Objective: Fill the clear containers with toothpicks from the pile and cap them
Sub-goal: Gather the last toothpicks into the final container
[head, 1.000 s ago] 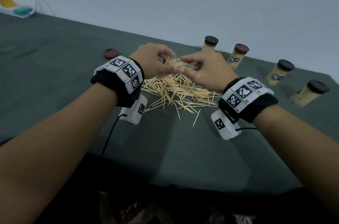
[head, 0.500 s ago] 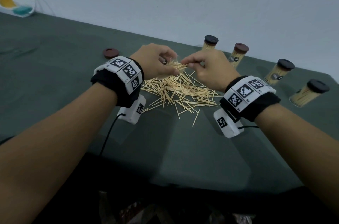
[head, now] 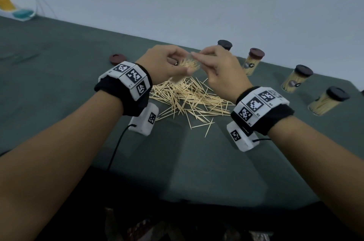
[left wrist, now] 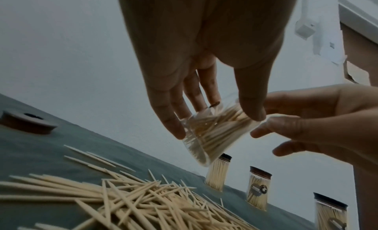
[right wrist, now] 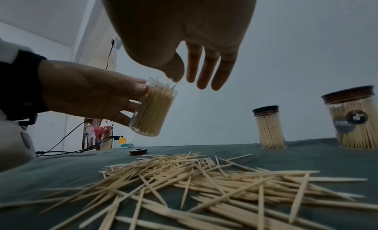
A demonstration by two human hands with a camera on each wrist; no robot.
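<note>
While left hand [head: 163, 65] holds uncapped clear container [right wrist: 152, 110] of toothpicks above pile [head: 189, 100], right hand [head: 222, 69] hovers at its mouth, fingers relaxed, holding nothing visible.

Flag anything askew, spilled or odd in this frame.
Nothing looks wrong. The toothpick pile is loose on the table by design, one lid lies off because the open container in the left hand is uncapped, and four capped containers stand upright.

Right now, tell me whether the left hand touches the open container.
Touching: the right wrist view shows the left hand with fingers wrapped round the open container.
</note>
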